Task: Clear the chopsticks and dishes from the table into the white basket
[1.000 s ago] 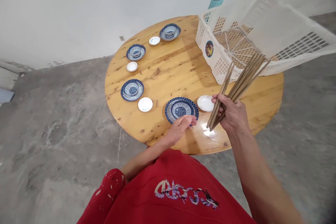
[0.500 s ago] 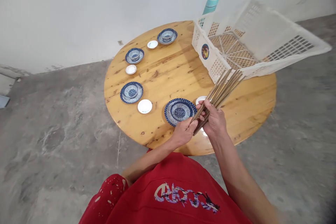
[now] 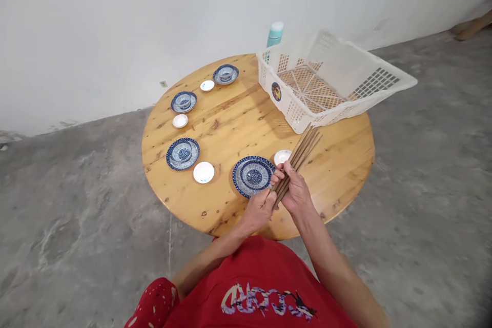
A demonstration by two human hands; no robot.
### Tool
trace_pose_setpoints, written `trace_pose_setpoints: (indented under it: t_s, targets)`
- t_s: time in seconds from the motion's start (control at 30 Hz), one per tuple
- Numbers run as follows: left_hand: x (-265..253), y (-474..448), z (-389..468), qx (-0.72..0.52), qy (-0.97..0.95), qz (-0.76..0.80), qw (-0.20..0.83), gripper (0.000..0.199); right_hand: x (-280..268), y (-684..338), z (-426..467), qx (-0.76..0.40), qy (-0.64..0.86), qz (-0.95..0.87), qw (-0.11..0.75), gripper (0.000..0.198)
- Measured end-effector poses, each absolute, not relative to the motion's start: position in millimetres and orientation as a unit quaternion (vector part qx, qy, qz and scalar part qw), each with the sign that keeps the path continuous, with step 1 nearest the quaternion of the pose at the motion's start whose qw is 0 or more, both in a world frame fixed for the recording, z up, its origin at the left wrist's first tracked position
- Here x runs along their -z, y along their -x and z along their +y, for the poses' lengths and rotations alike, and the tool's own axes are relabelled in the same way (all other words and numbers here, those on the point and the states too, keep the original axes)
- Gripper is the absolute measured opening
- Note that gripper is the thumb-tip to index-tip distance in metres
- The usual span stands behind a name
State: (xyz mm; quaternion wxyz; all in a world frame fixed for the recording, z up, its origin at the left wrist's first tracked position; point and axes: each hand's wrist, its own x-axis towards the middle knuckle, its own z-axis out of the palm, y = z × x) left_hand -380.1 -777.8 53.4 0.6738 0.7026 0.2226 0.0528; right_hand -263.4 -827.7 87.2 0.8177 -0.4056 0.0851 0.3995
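A bundle of brown chopsticks (image 3: 305, 149) slants across the near side of the round wooden table, its far ends fanned slightly apart. My right hand (image 3: 295, 188) is wrapped round the middle of the bundle. Closed on its near ends is my left hand (image 3: 262, 210). Just left of the bundle lies a blue-patterned plate with a bowl (image 3: 253, 176) on it, its right edge partly behind my hands. A small white dish (image 3: 282, 157) sits beyond my right hand, partly covered by the fingers and the chopsticks.
A white plastic crate (image 3: 300, 107) stands on the right of the wooden table (image 3: 234, 133), with a turquoise bottle (image 3: 274, 34) behind it. Along the left edge sit more blue plates with bowls (image 3: 183, 154) and small white dishes (image 3: 203, 172). Grey concrete floor (image 3: 96, 215) surrounds the table.
My view has shifted, so the table and crate appear further left and lower. Both hands keep hold of the chopsticks, which show little change in my grasp.
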Motion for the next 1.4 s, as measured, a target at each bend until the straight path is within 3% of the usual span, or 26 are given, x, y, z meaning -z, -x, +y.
trace_pose_setpoints:
  t_s: [0.17, 0.37, 0.6, 0.77, 0.9, 1.0, 1.13, 1.23, 1.4]
  targets:
    - [-53.3, 378.8, -784.2, -0.047, -0.589, 0.250, 0.767, 0.058, -87.9, 264.6, -826.7, -0.389, 0.418, 0.055, 0.819, 0.066]
    - [-62.5, 364.0, -782.5, -0.095, -0.236, 0.371, 0.893, 0.055, -93.6, 278.9, -821.3, -0.303, 0.475, 0.019, 0.826, 0.063]
    - [-80.2, 360.8, -775.2, -0.130, -0.101, 0.373, 0.913, 0.058, -90.1, 302.0, -821.1, -0.250, 0.530, -0.070, 0.807, 0.047]
    - [-79.5, 363.2, -776.8, -0.131, -0.087, 0.361, 0.919, 0.060, -88.5, 310.9, -823.9, -0.246, 0.565, -0.110, 0.780, 0.048]
    - [-68.2, 362.7, -779.2, -0.109, -0.141, 0.359, 0.916, 0.054, -89.7, 308.5, -824.4, -0.219, 0.600, -0.124, 0.759, 0.056]
    - [-72.4, 359.3, -766.9, -0.138, -0.276, 0.340, 0.889, 0.060, -90.0, 297.2, -831.3, -0.226, 0.607, -0.123, 0.751, 0.054]
    - [-120.9, 355.8, -722.3, -0.214, -0.509, 0.226, 0.802, 0.070, -87.3, 284.3, -855.4, -0.331, 0.619, -0.186, 0.687, 0.055]
    - [-172.9, 355.8, -685.7, -0.223, -0.657, 0.119, 0.710, 0.064, -80.6, 284.7, -873.9, -0.397, 0.643, -0.202, 0.623, 0.059]
    - [-216.4, 343.0, -661.4, -0.132, -0.796, -0.035, 0.590, 0.059, -69.7, 293.5, -887.9, -0.481, 0.649, -0.226, 0.544, 0.062]
